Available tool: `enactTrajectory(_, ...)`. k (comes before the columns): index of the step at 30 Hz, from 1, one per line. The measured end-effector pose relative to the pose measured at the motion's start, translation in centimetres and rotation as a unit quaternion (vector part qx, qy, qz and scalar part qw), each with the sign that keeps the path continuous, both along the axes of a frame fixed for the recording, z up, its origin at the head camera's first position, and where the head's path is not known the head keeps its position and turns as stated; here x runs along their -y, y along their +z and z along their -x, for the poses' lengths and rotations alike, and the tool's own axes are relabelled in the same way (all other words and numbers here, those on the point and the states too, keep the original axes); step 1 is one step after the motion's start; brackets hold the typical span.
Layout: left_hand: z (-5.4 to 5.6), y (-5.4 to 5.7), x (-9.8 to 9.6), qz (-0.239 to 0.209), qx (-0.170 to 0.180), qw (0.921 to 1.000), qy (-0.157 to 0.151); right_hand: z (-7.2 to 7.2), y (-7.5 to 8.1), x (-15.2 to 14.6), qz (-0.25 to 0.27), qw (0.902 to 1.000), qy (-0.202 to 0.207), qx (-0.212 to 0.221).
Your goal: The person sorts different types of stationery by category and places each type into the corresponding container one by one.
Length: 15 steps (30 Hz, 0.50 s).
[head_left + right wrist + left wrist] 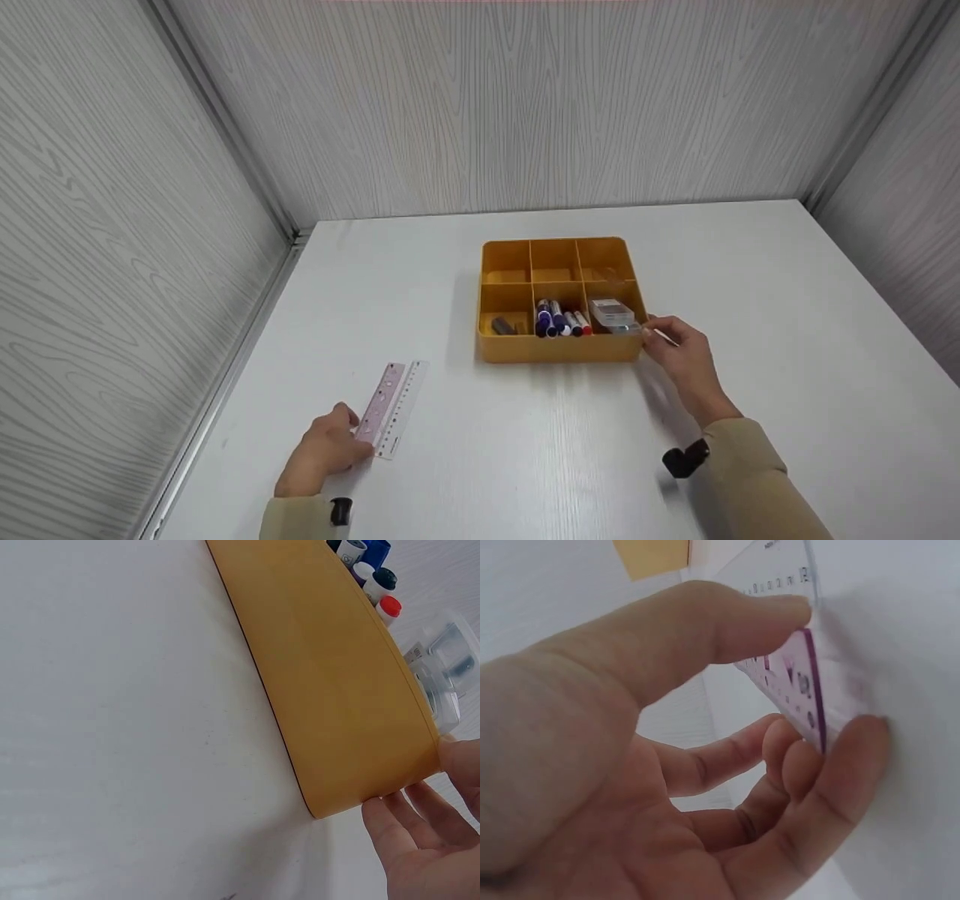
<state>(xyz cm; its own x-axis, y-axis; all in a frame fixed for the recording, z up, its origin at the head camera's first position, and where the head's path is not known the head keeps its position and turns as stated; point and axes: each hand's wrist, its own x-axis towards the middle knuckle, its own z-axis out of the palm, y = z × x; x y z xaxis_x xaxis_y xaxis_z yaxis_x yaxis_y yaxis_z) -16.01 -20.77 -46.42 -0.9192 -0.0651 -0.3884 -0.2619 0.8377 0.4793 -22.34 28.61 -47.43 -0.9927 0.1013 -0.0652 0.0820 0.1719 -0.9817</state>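
Observation:
In the head view, my left hand (326,446) is at the near end of a flat ruler with a pink strip (381,401) and a clear strip (401,411) side by side. Whether the two strips are joined, I cannot tell. The left wrist view has my thumb over the ruler's pink end (802,682) and fingertips beneath, pinching it. My right hand (682,360) grips the front right corner of a yellow organizer box (559,349), thumb at the rim and fingers against the outer wall.
Several capped markers (555,319) stand in the box's front middle compartment. A clear plastic case (613,313) leans in the front right one, and small dark pieces (502,326) lie front left. Grey wood-grain panels (525,112) enclose the white table (487,450).

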Motion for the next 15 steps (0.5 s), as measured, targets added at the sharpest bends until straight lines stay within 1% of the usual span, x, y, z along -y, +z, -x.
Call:
enactTrajectory(8,0.7,0.7,-0.7,-0.01,-0.018,0.9997,0.012,0.0,-0.2,-0.1,0.025,0.9997,0.004,-0.003)
enactTrajectory(12,1.1,1.2,-1.2,-0.016,-0.022,0.9994,0.022,0.1,-0.2,-0.2,0.024,0.9997,0.003,-0.001)
enactTrajectory(15,1.5,1.4,-1.6,-0.017,-0.033,0.999,0.026,0.1,-0.3,-0.2,0.026,0.9997,0.001,-0.001)
